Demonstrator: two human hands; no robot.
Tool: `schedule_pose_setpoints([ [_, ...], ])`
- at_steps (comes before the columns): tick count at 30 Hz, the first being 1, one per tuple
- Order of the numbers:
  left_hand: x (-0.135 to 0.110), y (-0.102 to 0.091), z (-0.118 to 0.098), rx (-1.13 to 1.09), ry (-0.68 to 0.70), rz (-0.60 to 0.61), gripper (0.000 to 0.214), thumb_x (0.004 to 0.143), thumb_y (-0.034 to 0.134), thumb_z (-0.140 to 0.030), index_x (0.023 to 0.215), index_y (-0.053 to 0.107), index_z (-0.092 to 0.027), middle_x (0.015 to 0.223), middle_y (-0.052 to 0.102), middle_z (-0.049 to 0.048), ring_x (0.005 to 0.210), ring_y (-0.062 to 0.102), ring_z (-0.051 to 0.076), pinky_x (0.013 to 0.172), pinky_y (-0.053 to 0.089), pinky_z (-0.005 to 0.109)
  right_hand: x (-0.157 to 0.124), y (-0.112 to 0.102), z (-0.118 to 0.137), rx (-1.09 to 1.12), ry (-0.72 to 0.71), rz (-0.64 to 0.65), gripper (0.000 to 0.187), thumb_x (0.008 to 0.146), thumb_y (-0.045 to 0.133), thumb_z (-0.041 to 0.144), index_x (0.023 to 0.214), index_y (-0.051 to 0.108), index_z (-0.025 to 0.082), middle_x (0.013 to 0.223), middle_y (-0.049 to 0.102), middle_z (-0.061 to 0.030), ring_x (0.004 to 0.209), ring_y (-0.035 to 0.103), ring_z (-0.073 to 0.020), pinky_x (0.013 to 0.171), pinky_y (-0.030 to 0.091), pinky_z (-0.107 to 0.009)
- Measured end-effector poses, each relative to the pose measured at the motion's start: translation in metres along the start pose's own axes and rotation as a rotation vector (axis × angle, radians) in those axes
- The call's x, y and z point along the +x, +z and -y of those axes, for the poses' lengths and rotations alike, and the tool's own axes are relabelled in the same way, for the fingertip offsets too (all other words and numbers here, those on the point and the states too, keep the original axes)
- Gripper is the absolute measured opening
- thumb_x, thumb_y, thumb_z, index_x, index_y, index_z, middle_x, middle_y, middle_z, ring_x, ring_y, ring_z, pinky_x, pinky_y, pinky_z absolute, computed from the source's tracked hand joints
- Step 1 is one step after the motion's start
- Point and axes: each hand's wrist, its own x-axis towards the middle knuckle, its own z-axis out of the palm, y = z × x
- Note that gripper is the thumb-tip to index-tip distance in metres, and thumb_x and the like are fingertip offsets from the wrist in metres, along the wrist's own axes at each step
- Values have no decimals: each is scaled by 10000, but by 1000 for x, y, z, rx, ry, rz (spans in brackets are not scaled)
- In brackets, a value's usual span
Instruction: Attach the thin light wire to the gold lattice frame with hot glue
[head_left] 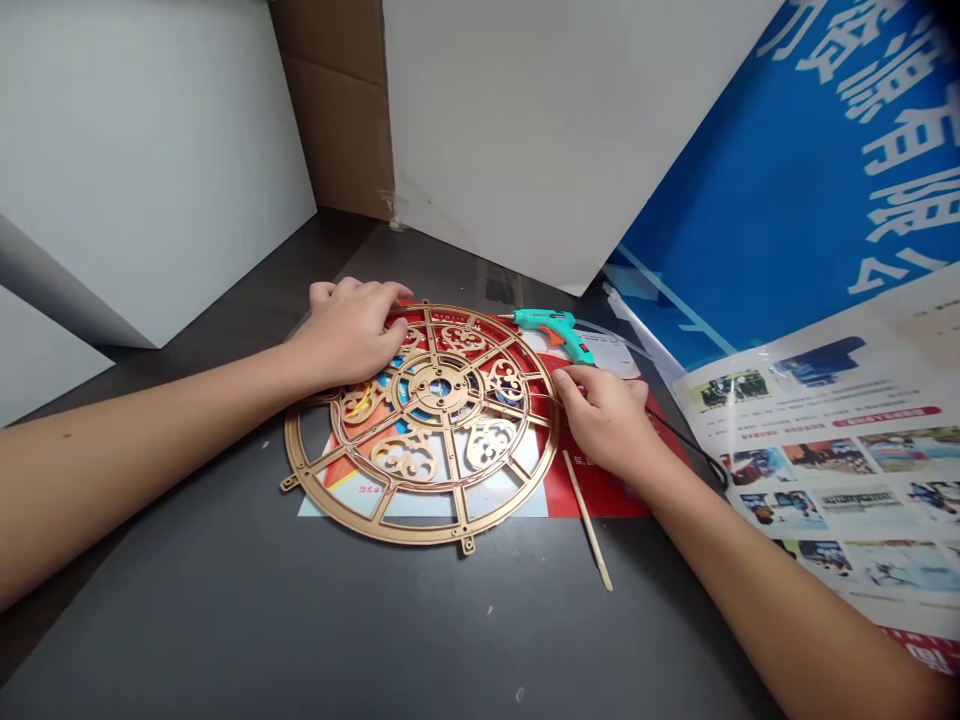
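Dark worktop: gold wheel flat on red sheet, left hand spread on it, right hand pinched at rim, hold unclear. Glue gun lies unheld beside; bonding progress can't tell.

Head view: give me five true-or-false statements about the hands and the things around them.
1. The left hand rests on the upper left of the gold filigree wheel frame. True.
2. The right hand grips the teal hot glue gun. False: the gun lies beyond that hand, which is at the frame's right rim.
3. A thin wooden stick lies below the right hand, partly on a red sheet. True.
4. The frame stands upright against a white board. False: it lies flat on the red sheet.
5. A leaflet with photographs lies to the right. True.
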Motion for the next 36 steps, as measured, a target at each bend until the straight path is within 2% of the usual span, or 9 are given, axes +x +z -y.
schedule_pose_setpoints([
  [5,-2,0,-2,-23,34,-15,646,1015,466,-490,1571,684,-242,1494,794,177,1510,616,444,1318,391,663,4,-6,-10,194,33,86,478,1148,487,598,808,554,269,682,600,-5,673,547,-210,732,410,-383],
  [9,-2,0,-3,-52,54,-32,616,1031,456,-503,1533,707,-249,1471,797,170,1488,629,432,1307,397,651,4,-9,-11,304,67,181,528,1129,465,678,777,497,285,638,517,21,565,449,-171,574,365,-350],
  [14,-5,-14,-11,-74,117,-54,527,1006,509,-475,1430,755,-282,1503,763,145,1519,568,444,1316,355,671,3,-4,-11,337,59,194,532,1109,515,672,749,443,288,649,474,31,600,423,-170,595,358,-348],
  [16,-12,-23,-20,-97,203,-36,426,958,601,-541,1239,824,-312,1469,754,108,1525,527,437,1313,368,648,2,-2,-11,330,38,180,534,1110,523,668,748,447,284,663,478,26,636,439,-180,628,360,-352],
  [18,-22,-31,-33,-262,390,72,355,948,645,-591,1012,850,-308,1324,771,88,1394,595,381,1272,429,594,2,-2,-11,319,20,167,513,1116,515,630,746,457,280,671,482,20,662,450,-189,654,355,-360],
  [21,-37,-36,-49,-424,561,310,260,977,685,-497,939,884,-334,1139,798,51,1176,679,280,1115,549,467,1,-2,-12,304,1,149,475,1118,490,573,749,468,276,685,498,10,678,460,-197,680,342,-374],
  [26,-48,-28,-52,-393,763,135,318,917,615,-302,975,924,-354,1071,822,47,1047,683,271,1168,528,526,1,-3,-12,298,-22,125,475,1104,502,562,727,448,277,672,466,18,677,441,-195,702,323,-387],
  [31,-48,-23,-48,-340,792,77,368,858,602,-315,1002,931,-394,1051,830,59,1047,674,312,1106,560,571,3,-5,-13,325,-32,105,481,1108,501,550,716,416,284,652,430,31,654,428,-185,673,333,-384],
  [36,-50,-25,-47,-265,879,8,423,931,579,-263,1148,919,-389,1082,820,64,1058,668,310,1094,563,562,4,-6,-15,365,-43,97,484,1117,497,551,720,414,286,642,411,39,620,404,-172,638,346,-371],
])
